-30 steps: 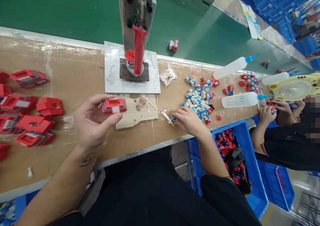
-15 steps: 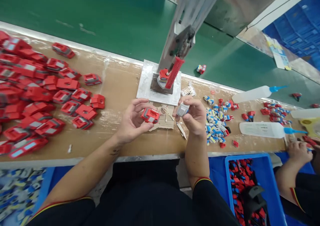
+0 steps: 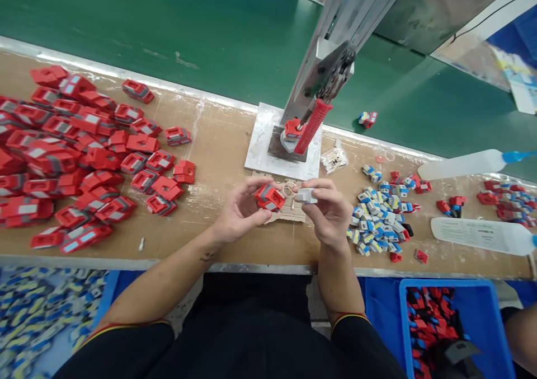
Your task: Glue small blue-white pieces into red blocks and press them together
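My left hand pinches a red toy vehicle body with grey trim between thumb and fingers. Close on its right, my right hand is closed on a small light-grey plastic part. A narrow gap separates the two pieces, held above a piece of cardboard. Just beyond stands a lever press with a red handle, mounted on a metal plate. Another red piece sits under its clamp.
Many red vehicle bodies are heaped at left. Small white, blue and yellow parts lie at right, near squeeze bottles. A bag of cotton swabs lies by the press. Blue bins stand below the table edge; a green belt runs behind.
The view has shifted left. My hands have come closer together, and both the red body and the grey part have been turned in my fingers.
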